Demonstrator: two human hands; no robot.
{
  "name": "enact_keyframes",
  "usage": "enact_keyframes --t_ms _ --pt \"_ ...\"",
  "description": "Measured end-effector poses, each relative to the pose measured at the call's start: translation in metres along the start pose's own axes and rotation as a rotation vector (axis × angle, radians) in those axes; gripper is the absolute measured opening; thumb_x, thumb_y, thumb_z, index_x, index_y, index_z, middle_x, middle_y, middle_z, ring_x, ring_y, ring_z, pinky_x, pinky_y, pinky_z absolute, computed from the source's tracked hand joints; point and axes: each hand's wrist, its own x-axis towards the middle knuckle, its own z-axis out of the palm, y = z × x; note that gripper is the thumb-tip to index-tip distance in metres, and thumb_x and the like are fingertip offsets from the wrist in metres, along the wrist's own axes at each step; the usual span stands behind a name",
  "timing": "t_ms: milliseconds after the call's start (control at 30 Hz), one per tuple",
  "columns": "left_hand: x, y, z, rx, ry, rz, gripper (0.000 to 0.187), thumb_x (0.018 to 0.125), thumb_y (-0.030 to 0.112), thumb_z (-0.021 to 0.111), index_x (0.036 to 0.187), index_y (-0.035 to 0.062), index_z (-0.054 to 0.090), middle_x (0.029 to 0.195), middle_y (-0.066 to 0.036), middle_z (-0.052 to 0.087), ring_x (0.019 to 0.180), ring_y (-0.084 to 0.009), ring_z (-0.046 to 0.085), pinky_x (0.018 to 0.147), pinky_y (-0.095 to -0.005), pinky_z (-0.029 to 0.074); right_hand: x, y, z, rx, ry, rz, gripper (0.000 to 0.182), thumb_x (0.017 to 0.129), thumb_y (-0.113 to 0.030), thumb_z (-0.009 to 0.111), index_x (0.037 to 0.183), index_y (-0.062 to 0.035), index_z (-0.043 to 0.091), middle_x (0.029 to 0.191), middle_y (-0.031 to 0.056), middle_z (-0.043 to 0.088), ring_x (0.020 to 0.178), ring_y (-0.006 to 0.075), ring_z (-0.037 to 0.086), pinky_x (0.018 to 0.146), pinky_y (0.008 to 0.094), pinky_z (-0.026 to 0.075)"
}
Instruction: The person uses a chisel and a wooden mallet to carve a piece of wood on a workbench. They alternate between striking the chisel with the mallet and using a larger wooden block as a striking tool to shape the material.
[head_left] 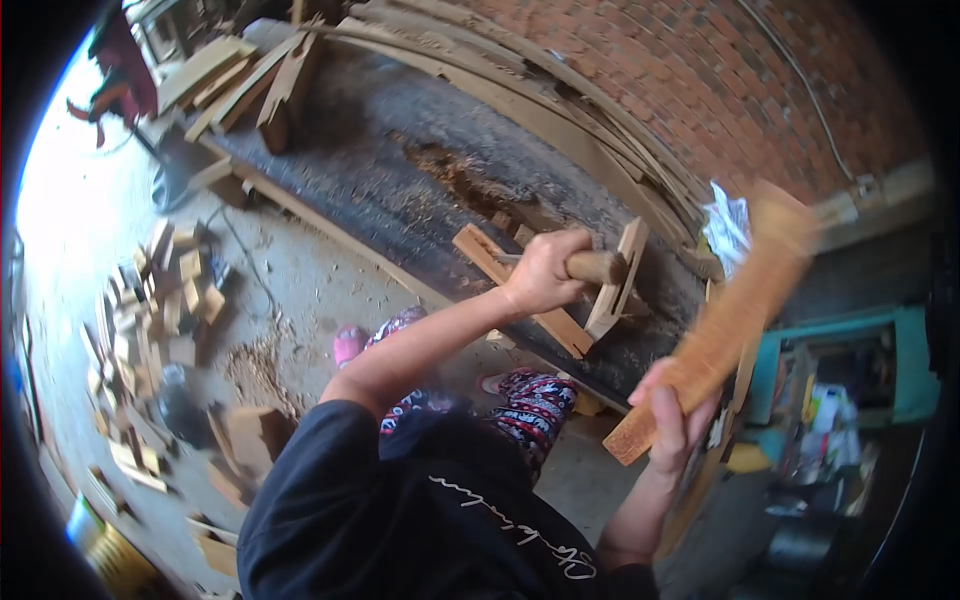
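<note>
My left hand (548,272) is closed around the wooden handle of a chisel (598,266). Its metal part shows a little on the left of the fist, over a reddish wooden bar (560,328) lying on the bench; the cutting tip is hard to make out. Raised at the right, my right hand (678,420) grips a long wooden mallet (735,310) near its lower end. The mallet's upper end is smeared by motion and stands apart from the chisel. A paler wooden piece (618,280) crosses the bar's right end.
The dark workbench (350,170) bears wood shavings (445,170) and stacked boards (235,85). Long planks (520,85) lean along the brick wall (690,90). Many offcuts (150,320) litter the floor at left. A teal-framed box (910,365) stands at right.
</note>
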Motion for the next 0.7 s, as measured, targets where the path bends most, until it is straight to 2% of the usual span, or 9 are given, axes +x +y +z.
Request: enact_keyframes --t_ms 67,100,200,267,367,433,467,567,700 --pt "-0.005 0.000 0.006 -0.001 -0.030 -0.003 0.019 0.064 0.006 0.067 0.079 0.0014 0.055 0.072 -0.017 0.057 0.073 -0.0387 0.062 0.062 -0.0408 0.048 -0.011 0.012 0.000 0.092 0.000 -0.062 0.069 0.081 -0.011 0.062 0.141 0.0003 0.030 0.112 0.0119 0.054 0.101 0.0206 0.055 0.090 0.0347 0.045" --pt "-0.008 0.001 0.009 -0.013 -0.011 0.075 0.019 0.066 0.007 0.069 0.077 0.0019 0.054 0.071 -0.016 0.057 0.070 -0.0389 0.061 0.061 -0.0418 0.048 -0.012 0.021 0.004 0.080 0.012 -0.065 0.070 0.081 -0.012 0.063 0.141 0.0006 0.029 0.114 0.0122 0.052 0.104 0.0211 0.053 0.092 0.0353 0.043" --pt "-0.020 0.002 0.007 -0.009 -0.023 0.156 0.022 0.075 0.011 0.074 0.072 0.0042 0.054 0.068 -0.013 0.056 0.064 -0.0343 0.060 0.056 -0.0395 0.046 -0.025 0.039 0.007 -0.151 -0.078 0.213 0.073 0.081 -0.013 0.066 0.142 0.0013 0.029 0.123 0.0130 0.047 0.114 0.0224 0.047 0.099 0.0370 0.039" --pt "-0.023 -0.001 0.003 -0.008 -0.035 0.166 0.022 0.075 0.013 0.075 0.073 0.0043 0.055 0.069 -0.013 0.055 0.065 -0.0341 0.059 0.056 -0.0409 0.046 -0.038 0.052 0.002 -0.125 -0.074 0.214 0.071 0.081 -0.014 0.068 0.141 0.0012 0.031 0.122 0.0124 0.047 0.113 0.0217 0.047 0.098 0.0362 0.039" --pt "-0.029 -0.001 0.006 -0.028 -0.037 0.201 0.026 0.078 0.019 0.075 0.074 0.0047 0.055 0.067 -0.012 0.052 0.062 -0.0337 0.057 0.054 -0.0422 0.045 -0.053 0.065 0.001 0.061 0.036 0.398 0.068 0.082 -0.014 0.069 0.139 0.0013 0.035 0.120 0.0116 0.047 0.109 0.0193 0.048 0.095 0.0339 0.041" --pt "-0.027 0.006 0.007 0.024 0.046 0.225 0.026 0.077 0.012 0.076 0.069 0.0055 0.053 0.064 -0.010 0.053 0.058 -0.0304 0.058 0.051 -0.0379 0.044 -0.057 0.084 0.007 -0.097 0.128 0.355 0.065 0.083 -0.014 0.069 0.137 0.0009 0.036 0.117 0.0113 0.049 0.104 0.0184 0.050 0.093 0.0324 0.042" --pt "-0.025 0.009 0.006 0.023 0.044 0.225 0.026 0.077 0.012 0.076 0.069 0.0055 0.053 0.064 -0.010 0.053 0.058 -0.0304 0.058 0.051 -0.0379 0.044 -0.059 0.089 0.010 -0.066 0.114 0.415 0.063 0.083 -0.014 0.069 0.136 0.0010 0.037 0.116 0.0112 0.050 0.104 0.0191 0.051 0.093 0.0328 0.043" --pt "-0.023 0.013 0.004 0.012 0.053 0.228 0.027 0.077 0.012 0.076 0.068 0.0055 0.052 0.064 -0.010 0.053 0.058 -0.0301 0.058 0.050 -0.0377 0.043 -0.064 0.104 0.018 -0.126 0.080 0.366 0.061 0.085 -0.018 0.071 0.133 0.0013 0.039 0.116 0.0118 0.051 0.107 0.0196 0.051 0.092 0.0343 0.043" --pt "-0.016 0.011 -0.001 0.062 0.072 0.265 0.029 0.077 0.015 0.078 0.069 0.0039 0.053 0.064 -0.011 0.053 0.058 -0.0300 0.058 0.050 -0.0384 0.043 -0.069 0.124 0.023 -0.157 0.056 0.464 0.052 0.085 -0.021 0.074 0.123 0.0006 0.046 0.108 0.0117 0.057 0.098 0.0183 0.057 0.085 0.0330 0.047"
